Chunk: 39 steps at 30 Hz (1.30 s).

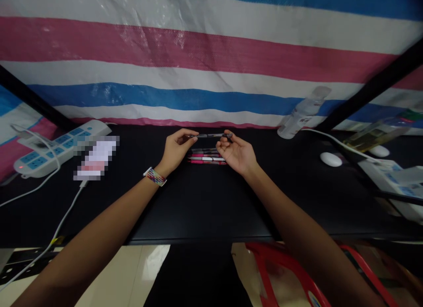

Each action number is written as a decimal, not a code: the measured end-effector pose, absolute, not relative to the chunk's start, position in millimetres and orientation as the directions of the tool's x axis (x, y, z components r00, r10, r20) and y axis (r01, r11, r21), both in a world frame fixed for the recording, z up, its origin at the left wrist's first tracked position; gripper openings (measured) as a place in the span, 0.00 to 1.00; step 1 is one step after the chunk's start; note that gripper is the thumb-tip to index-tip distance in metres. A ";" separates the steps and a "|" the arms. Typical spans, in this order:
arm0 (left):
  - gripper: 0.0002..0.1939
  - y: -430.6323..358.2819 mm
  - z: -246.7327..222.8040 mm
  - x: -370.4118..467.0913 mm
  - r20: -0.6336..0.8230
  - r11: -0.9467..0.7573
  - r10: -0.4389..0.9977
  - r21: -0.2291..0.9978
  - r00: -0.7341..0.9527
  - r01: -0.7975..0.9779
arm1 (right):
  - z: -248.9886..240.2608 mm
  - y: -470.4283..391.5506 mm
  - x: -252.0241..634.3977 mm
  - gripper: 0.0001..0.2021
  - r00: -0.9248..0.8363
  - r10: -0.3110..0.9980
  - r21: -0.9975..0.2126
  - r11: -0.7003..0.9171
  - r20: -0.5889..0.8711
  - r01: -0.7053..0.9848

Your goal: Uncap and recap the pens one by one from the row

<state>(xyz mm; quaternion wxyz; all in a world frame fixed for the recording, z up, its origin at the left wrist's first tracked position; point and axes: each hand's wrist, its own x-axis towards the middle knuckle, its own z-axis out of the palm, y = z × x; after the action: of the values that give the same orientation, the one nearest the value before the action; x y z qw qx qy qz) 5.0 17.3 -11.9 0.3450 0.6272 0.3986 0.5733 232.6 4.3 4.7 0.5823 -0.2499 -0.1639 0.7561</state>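
A dark pen (211, 135) lies crosswise between my two hands. At its left end, my left hand (177, 149) pinches it between thumb and fingers; a patterned band circles that wrist. My right hand (238, 153) grips the other end with thumb and forefinger, palm turned partly up, the other fingers curled. Just nearer to me, several pens (206, 158) lie side by side on the black table (205, 210), some dark, some pink or red, one with a white part. My right fingers cover some of their right ends.
On the left are a power strip (71, 141), a blurred-out phone (95, 159) and its white cable (66, 223). To the right stand a clear bottle (302, 113), a white mouse-like object (331, 159), a bottle of yellowish liquid (373, 132) and another power strip (393, 183). A striped sheet (211, 51) hangs behind.
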 end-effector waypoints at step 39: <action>0.07 23.9 -20.8 -5.9 0.362 -0.379 0.917 0.651 0.170 0.658 | -29.6 16.7 253.5 0.17 -0.245 0.869 -0.535 0.464 0.431 0.706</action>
<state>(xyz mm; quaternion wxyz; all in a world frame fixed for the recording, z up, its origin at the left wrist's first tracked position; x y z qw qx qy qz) -5.9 23.9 -20.8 0.1757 0.7443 0.5289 0.3680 253.5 16.7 -29.6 0.3512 -0.5044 -0.7802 0.1161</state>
